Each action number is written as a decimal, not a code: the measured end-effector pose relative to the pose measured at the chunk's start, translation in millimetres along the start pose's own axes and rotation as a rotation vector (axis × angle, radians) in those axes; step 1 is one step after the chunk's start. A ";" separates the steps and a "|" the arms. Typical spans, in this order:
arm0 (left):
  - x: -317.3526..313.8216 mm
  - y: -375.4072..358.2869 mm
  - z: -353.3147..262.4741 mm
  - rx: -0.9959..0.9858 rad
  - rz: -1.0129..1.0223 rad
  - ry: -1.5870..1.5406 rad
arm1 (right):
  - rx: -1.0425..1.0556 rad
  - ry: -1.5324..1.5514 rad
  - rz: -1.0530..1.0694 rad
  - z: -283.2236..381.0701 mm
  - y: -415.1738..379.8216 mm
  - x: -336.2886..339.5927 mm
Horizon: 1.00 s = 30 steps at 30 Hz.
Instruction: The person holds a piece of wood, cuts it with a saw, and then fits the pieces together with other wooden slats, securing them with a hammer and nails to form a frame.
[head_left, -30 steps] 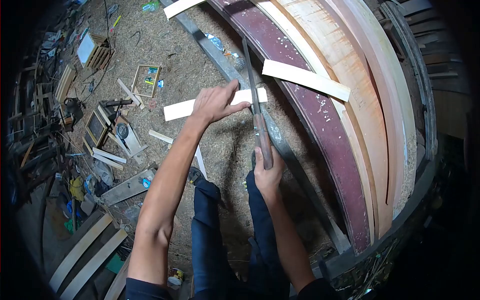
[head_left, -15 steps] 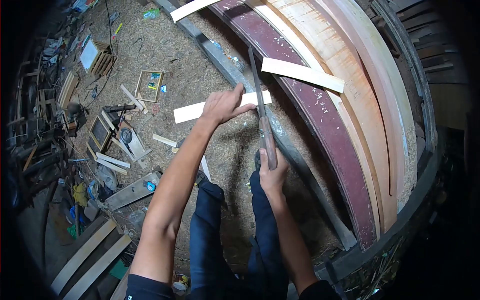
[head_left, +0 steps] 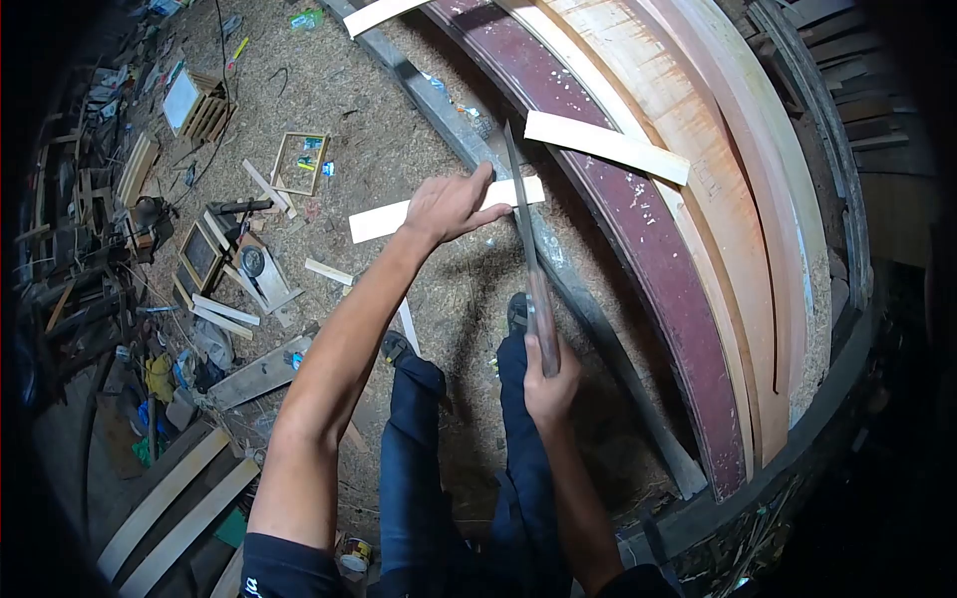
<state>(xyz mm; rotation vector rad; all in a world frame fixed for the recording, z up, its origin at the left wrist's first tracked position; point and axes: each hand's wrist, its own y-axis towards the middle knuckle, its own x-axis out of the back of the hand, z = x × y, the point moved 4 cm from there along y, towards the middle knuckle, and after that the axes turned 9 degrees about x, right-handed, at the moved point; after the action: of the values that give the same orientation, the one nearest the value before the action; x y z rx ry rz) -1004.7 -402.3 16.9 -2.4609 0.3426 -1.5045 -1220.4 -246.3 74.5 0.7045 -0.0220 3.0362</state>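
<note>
While my left hand (head_left: 444, 207) gripped the pale wood strip (head_left: 374, 221), my right hand (head_left: 551, 386) squeezed the saw (head_left: 539, 299), pointing away from me across the wood.

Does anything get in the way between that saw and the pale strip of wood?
Nothing visible does: the saw crosses the pale strip near one end, and the left hand holds the strip beside the blade.

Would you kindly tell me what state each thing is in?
Pale flat wooden strip: lying across long grey beam
Long saw with brown handle: held, blade across strip
Left hand: on strip, thumb spread
Right hand: closed on saw handle
Small wooden frame: on the floor
</note>
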 end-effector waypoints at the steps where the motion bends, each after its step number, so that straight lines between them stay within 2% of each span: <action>1: -2.5 0.1 0.5 0.003 0.005 -0.003 | 0.024 -0.027 0.004 1.0 8.7 -5.0; 3: -4.5 1.6 2.1 -0.009 -0.017 0.013 | 0.093 -0.148 0.017 -3.0 17.3 -8.4; 5: -4.5 1.6 2.5 -0.012 0.000 -0.004 | -0.037 -0.063 0.063 -7.4 19.7 -7.1; 8: -0.4 4.1 1.6 0.033 -0.005 -0.010 | -0.012 -0.012 0.055 -14.5 -10.9 19.1; 11: -1.9 2.4 0.2 0.009 0.016 -0.001 | -0.012 0.060 0.040 -9.8 -1.4 19.4; 13: 1.0 3.1 -1.0 0.000 0.015 0.051 | 0.005 -0.157 0.085 -6.1 30.0 3.8; 15: 0.8 3.2 -1.1 0.014 0.008 0.039 | -0.042 -0.220 0.122 3.1 43.1 -1.2; 20: 3.1 4.8 -2.0 0.012 0.019 -0.003 | 0.032 -0.013 0.059 -19.8 26.1 -0.2; 23: 4.3 1.9 -4.6 0.085 0.098 0.035 | -0.036 0.150 0.027 -7.9 17.4 1.7; 30: 2.7 1.6 -3.9 0.072 0.078 0.017 | -0.150 0.147 0.056 -7.6 13.6 2.4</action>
<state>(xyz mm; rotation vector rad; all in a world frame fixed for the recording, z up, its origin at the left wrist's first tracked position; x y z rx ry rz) -1007.1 -404.9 20.3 -2.3527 0.3759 -1.4805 -1226.3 -259.7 68.6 0.4776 -0.2670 3.0885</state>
